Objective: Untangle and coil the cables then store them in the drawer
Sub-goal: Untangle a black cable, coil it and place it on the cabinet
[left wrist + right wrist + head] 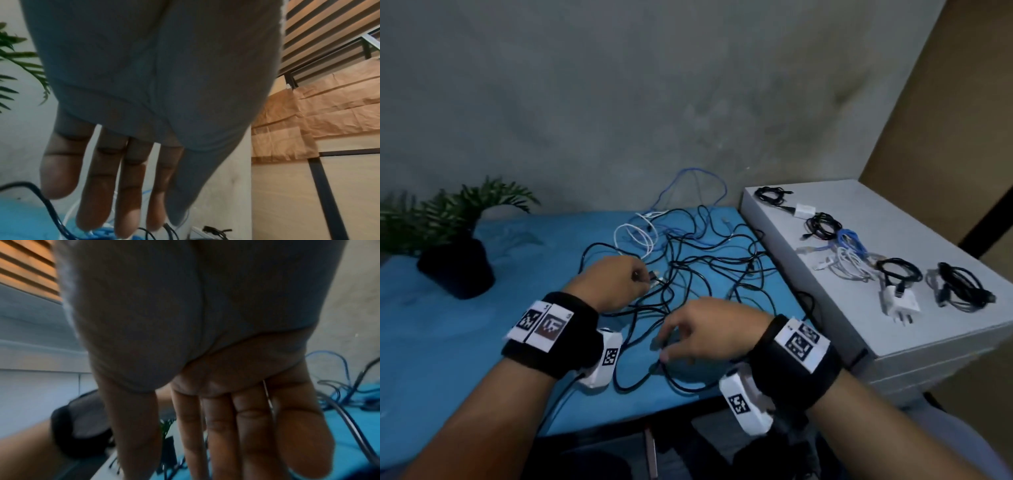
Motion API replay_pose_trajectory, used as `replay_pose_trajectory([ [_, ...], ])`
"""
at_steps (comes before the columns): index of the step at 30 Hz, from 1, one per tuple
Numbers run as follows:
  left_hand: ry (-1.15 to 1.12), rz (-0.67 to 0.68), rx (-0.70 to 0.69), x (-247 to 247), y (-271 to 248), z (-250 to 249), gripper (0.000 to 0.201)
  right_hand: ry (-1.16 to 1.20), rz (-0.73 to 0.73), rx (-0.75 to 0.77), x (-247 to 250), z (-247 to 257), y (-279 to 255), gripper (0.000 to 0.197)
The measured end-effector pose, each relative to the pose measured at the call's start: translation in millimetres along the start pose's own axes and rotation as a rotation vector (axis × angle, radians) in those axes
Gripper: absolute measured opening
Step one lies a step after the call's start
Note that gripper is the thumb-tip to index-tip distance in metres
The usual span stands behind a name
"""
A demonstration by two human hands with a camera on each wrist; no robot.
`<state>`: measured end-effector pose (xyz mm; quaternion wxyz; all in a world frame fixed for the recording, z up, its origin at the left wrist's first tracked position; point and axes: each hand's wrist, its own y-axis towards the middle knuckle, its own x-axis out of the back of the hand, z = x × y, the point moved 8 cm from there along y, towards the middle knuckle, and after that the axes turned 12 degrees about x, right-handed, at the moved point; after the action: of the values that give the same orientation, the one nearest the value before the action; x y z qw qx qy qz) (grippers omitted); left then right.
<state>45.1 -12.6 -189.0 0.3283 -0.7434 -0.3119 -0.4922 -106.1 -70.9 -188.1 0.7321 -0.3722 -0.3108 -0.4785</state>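
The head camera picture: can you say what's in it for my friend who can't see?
Two hands, the left hand and the right hand, work in a tangle of thin black, white and blue cables on a blue cloth-covered table. Coiled cables lie on a white cabinet at right; a dark-potted green plant stands at left.

I see tangled cables (688, 263), mostly black with white and blue strands, sprawled loose across my blue tabletop, coiled cables (859, 250) bundled in a row on the white drawer unit (928, 329) just beside

Head downward; wrists along fingers
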Motion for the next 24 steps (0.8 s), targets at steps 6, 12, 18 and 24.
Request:
replay_pose_trajectory([
  [6, -0.056, -0.086, 0.176, 17, 8, 51, 0.006, -0.094, 0.000, -0.059, -27, -18, 16, 0.061],
  [12, -0.059, 0.069, 0.215, -12, 14, 54, 0.015, -0.149, -0.188, -0.242, 0, -39, 20, 0.058],
  [18, -0.158, -0.002, 0.157, -7, 13, 38, 0.014, -0.116, -0.326, -0.244, 10, -38, 15, 0.050],
  [24, -0.786, -0.243, -0.118, 52, -14, 2, 0.019, 0.075, -0.660, -0.120, 41, -32, 5, 0.049],
])
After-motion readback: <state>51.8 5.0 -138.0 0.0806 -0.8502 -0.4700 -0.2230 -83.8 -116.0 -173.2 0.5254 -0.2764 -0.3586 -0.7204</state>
